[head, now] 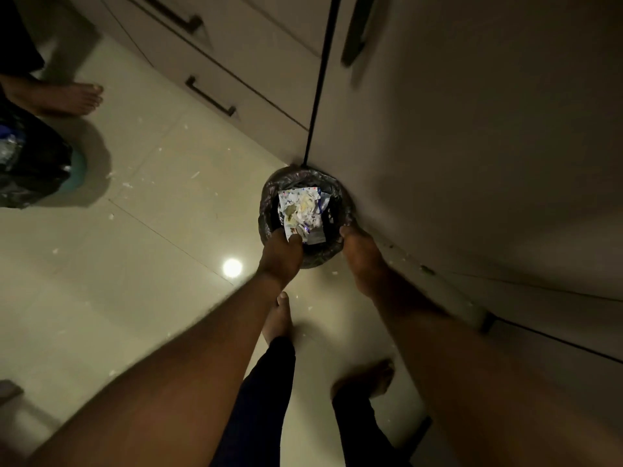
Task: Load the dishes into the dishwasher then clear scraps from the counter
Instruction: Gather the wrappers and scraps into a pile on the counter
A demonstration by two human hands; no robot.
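Note:
A small round bin [269, 197] lined with a dark plastic bag stands on the floor against the cabinet fronts. Torn paper scraps and wrappers [301, 210] fill its middle. My left hand [281, 254] is at the bin's near rim, its fingers curled on the edge of a pale scrap inside. My right hand [357, 254] reaches down to the bin's right rim, fingertips on the bag's edge; how it grips there is hidden by the dim light.
Cabinet doors and drawers with dark handles [209, 96] rise behind the bin. Small white scraps [128, 185] dot the glossy tile floor. A second bin with a black bag [30, 163] stands far left, next to another person's bare foot [67, 97]. My own feet are below.

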